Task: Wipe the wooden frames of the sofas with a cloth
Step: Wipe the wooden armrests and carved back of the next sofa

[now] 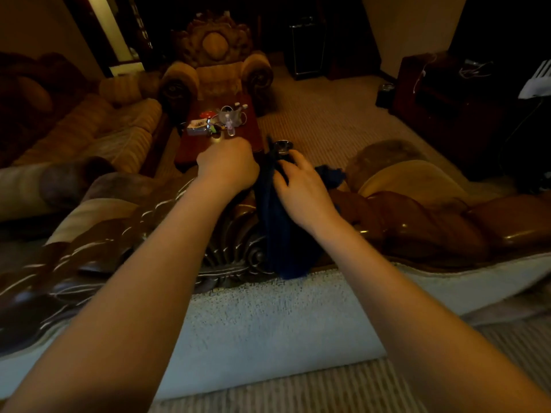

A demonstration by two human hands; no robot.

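Cloth (280, 234), dark blue, hangs over the carved wooden frame (232, 248) at the top of the near sofa's back. Both arms reach forward from the near edge. Left hand (228, 166) is curled into a fist at the cloth's left edge; whether it holds cloth I cannot tell. Right hand (298, 189) lies on the cloth, fingers (295, 162) bent, gripping its far part. Beyond stands a cluttered surface (253, 129).

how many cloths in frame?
1. A dark blue cloth draped over the carved dark wooden sofa frame, between the left hand and the right hand. The room is dim, so others may be hidden.
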